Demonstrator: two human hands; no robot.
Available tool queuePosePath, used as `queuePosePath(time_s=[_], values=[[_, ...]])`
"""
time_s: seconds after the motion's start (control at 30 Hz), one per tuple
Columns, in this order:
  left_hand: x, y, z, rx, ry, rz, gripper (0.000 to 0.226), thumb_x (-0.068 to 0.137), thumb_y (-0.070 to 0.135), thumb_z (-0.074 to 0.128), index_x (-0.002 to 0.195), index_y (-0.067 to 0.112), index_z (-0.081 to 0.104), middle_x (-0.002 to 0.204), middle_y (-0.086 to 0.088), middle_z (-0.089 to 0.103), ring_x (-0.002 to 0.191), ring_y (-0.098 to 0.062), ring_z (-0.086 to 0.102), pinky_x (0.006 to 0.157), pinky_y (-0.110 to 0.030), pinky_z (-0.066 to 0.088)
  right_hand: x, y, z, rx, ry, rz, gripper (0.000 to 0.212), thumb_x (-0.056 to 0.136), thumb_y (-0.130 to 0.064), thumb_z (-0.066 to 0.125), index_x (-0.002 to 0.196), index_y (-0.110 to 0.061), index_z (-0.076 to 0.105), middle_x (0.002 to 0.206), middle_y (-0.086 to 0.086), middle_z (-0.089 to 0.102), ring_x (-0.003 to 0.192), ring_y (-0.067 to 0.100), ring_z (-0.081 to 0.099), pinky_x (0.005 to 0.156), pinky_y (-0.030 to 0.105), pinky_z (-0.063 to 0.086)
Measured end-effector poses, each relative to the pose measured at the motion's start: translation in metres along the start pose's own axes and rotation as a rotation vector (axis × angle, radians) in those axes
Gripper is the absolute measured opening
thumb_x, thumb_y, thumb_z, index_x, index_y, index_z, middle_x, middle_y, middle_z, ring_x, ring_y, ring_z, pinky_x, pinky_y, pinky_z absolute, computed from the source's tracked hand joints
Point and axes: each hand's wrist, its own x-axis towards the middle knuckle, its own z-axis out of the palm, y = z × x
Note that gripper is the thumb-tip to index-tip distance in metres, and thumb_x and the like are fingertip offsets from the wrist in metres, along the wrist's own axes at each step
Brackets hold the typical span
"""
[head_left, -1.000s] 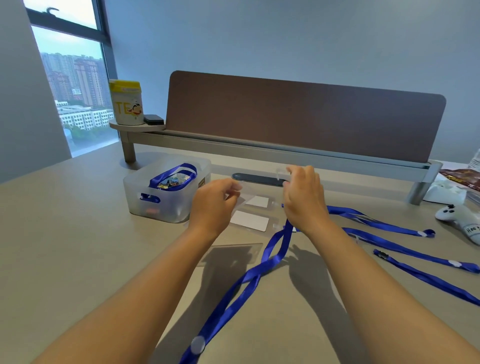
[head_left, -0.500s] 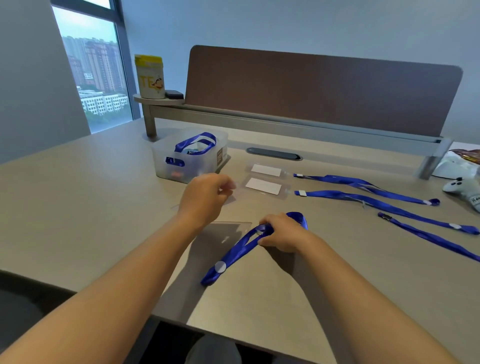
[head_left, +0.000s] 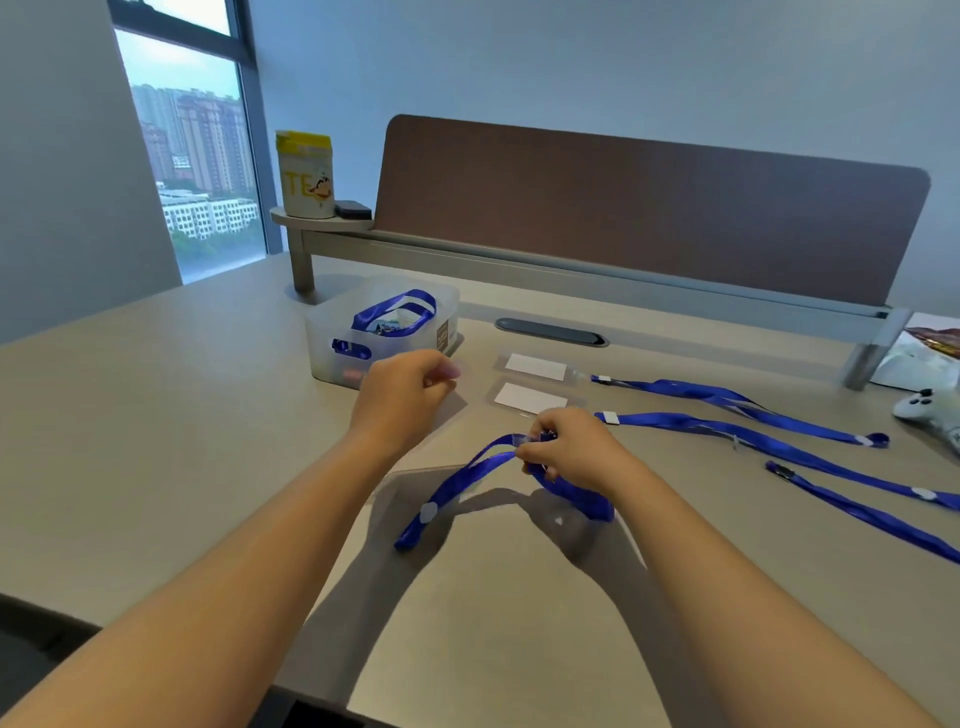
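Note:
My right hand (head_left: 571, 454) grips a blue lanyard (head_left: 457, 480) near its clip end and holds it just above the desk. The strap droops to both sides, with a white button on the left run. A clear badge sleeve (head_left: 400, 486) lies flat under that strap. My left hand (head_left: 402, 402) hovers further back with thumb and fingers pinched together, seemingly on another clear sleeve that is faint and hard to make out. Two sleeves holding white cards (head_left: 532, 399) lie behind my right hand.
Three more blue lanyards (head_left: 727, 400) stretch across the desk to the right. A clear bin (head_left: 322, 343) with lanyards stands behind my left hand. A white game controller (head_left: 927, 413) lies at the far right, and a yellow canister (head_left: 306, 176) stands on the raised shelf below the brown divider.
My right hand came down from the sleeve held in the air, took the lanyard on the desk and lifted its end. My left hand stayed raised. The view shifted left.

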Motion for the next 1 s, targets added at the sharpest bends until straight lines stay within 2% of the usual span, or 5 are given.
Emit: queuePosePath(time_s=[0.13, 0.33, 0.6, 0.87, 1.0], values=[[0.017, 0.001, -0.012, -0.058, 0.061, -0.046, 0.021, 0.086, 0.014, 0.053, 0.102, 0.004, 0.063, 0.110, -0.015, 0.065, 0.088, -0.012, 0.047, 0.079, -0.028, 0.043, 0.011, -0.020, -0.019, 0.256, 0.133, -0.023, 0.022, 0.089, -0.014, 0.055, 0.068, -0.018, 0.048, 0.064, -0.002, 0.056, 0.057, 0.007, 0.055, 0.046, 0.009, 0.043], [0.047, -0.009, -0.039, -0.116, 0.168, -0.101, 0.017, 0.087, 0.018, 0.054, 0.097, 0.009, 0.064, 0.110, -0.014, 0.064, 0.085, -0.017, 0.048, 0.067, -0.023, 0.041, 0.048, -0.058, -0.034, 0.482, 0.359, -0.010, 0.018, 0.089, -0.012, 0.053, 0.071, -0.013, 0.053, 0.062, 0.003, 0.053, 0.054, 0.014, 0.047, 0.055, 0.024, 0.040], [0.105, -0.038, -0.079, -0.068, 0.332, -0.094, 0.020, 0.089, 0.015, 0.050, 0.102, 0.007, 0.062, 0.112, -0.013, 0.064, 0.086, -0.012, 0.044, 0.064, -0.019, 0.039, 0.127, -0.131, -0.035, 0.567, 0.361, -0.100, 0.013, 0.094, -0.009, 0.037, 0.094, -0.011, 0.049, 0.071, 0.006, 0.054, 0.063, 0.018, 0.051, 0.056, 0.027, 0.040], [0.144, -0.091, -0.101, -0.005, 0.344, -0.127, 0.020, 0.088, 0.012, 0.050, 0.103, 0.006, 0.063, 0.113, -0.014, 0.064, 0.086, -0.011, 0.044, 0.073, -0.020, 0.039, 0.208, -0.166, 0.001, -0.086, 0.229, -0.061, 0.036, 0.092, -0.002, 0.031, 0.125, -0.002, 0.045, 0.123, 0.019, 0.056, 0.103, 0.033, 0.052, 0.076, 0.033, 0.038], [0.155, -0.113, -0.106, 0.022, 0.340, -0.128, 0.019, 0.087, 0.011, 0.052, 0.100, 0.006, 0.064, 0.110, -0.013, 0.066, 0.085, -0.011, 0.045, 0.059, -0.005, 0.033, 0.235, -0.174, 0.016, -0.301, 0.263, -0.097, 0.039, 0.090, -0.001, 0.042, 0.129, 0.000, 0.043, 0.131, 0.020, 0.049, 0.119, 0.035, 0.047, 0.092, 0.040, 0.043]])
